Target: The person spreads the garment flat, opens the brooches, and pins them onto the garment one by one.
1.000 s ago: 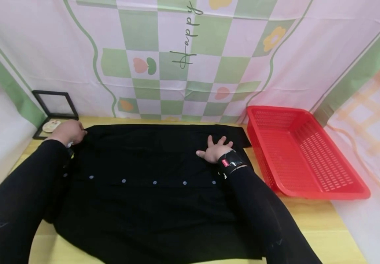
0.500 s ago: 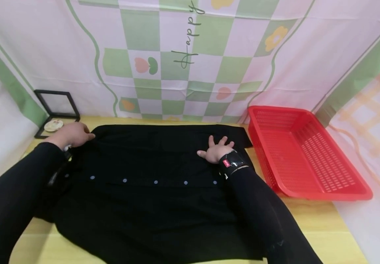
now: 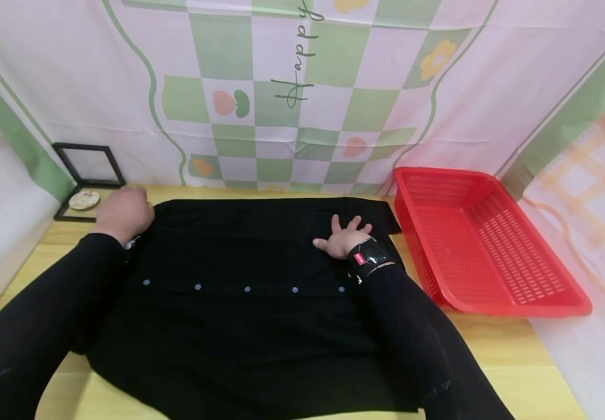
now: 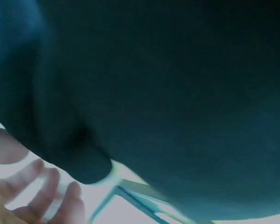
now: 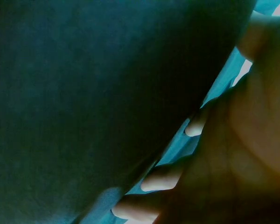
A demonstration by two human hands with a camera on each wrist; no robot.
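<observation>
running left-right, button row [image 3: 247,289] of black button-up shirt [image 3: 260,248]; left hand [image 3: 125,213] by far-left corner, fingers kinda loose; right hand [image 3: 344,241] on right half, fingers wide.

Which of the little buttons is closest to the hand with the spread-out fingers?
The rightmost button in the row on the black shirt. It lies close by the right hand; the other four buttons in view sit farther left.

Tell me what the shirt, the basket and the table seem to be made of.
Shirt: cloth, fibre unclear, matte black, lying in soft creases. Basket: probably plastic, smooth red with a slight sheen and moulded slots. Table: pale wood look, faint grain; solid or laminate, unclear.
</observation>
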